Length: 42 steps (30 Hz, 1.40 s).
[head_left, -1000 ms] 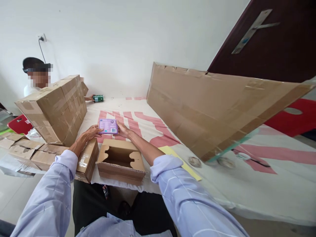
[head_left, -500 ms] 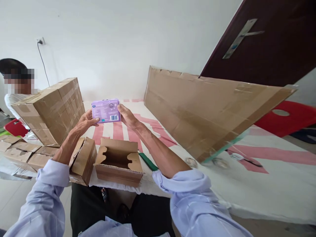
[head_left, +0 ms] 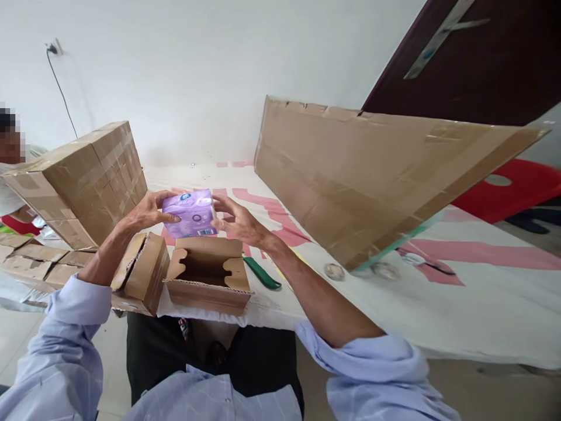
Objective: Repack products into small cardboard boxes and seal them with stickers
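Note:
Between my two hands is a purple pack (head_left: 189,211) with a round dark-blue logo and a barcode, its top face tipped toward me. My left hand (head_left: 148,211) grips its left end, thumb on the near face. At the right end, my right hand (head_left: 240,221) has its thumb and fingers closed on the edge. Just below the pack stands an open cardboard box (head_left: 208,297) with its flaps up; the bottom inside is dark. Another small cardboard box (head_left: 146,275), flaps partly folded in, sits to its left.
A taped block of stacked cartons (head_left: 94,181) rises at left, with a person (head_left: 11,146) behind it. More small boxes (head_left: 33,260) line the left edge. A green curved object (head_left: 262,273), tape rolls (head_left: 334,271) and a large cardboard sheet (head_left: 372,181) are on the right.
The pack has come down nearer the open box and turned so its top face shows. My right hand has shifted its grip on the right end. The view has moved slightly.

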Tool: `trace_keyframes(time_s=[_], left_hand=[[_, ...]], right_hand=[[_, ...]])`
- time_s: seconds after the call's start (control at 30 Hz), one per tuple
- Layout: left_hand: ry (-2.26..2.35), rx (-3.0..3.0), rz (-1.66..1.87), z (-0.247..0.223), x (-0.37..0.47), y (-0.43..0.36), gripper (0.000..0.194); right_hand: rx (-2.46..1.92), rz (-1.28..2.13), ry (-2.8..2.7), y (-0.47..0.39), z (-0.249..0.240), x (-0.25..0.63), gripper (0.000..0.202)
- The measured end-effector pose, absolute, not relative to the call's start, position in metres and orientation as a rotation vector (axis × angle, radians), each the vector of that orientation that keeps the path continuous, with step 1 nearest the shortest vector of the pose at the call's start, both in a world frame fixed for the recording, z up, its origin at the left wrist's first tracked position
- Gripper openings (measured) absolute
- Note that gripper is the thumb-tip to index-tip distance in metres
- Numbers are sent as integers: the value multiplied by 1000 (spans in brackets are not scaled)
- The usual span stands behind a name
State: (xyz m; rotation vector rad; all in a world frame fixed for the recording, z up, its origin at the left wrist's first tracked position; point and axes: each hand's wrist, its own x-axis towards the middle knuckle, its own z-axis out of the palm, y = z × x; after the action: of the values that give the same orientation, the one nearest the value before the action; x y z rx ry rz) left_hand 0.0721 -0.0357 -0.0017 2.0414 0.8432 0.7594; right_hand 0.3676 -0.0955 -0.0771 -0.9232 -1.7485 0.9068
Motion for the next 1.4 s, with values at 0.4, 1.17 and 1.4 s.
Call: trace_keyframes(time_s=[0.4,1.17,1.4], left_hand=[[1439,2406,770,-100,43,88,44],[1320,3007,-309,-99,95,12,63],[1420,3035,-231,-103,86,53,44]], right_hand=[[-1519,1239,-1649,-137,-178,402,38],[-1417,877,-1608,40,-165,334,22],[-1354,774,-1649,-30,-182,353,39]])
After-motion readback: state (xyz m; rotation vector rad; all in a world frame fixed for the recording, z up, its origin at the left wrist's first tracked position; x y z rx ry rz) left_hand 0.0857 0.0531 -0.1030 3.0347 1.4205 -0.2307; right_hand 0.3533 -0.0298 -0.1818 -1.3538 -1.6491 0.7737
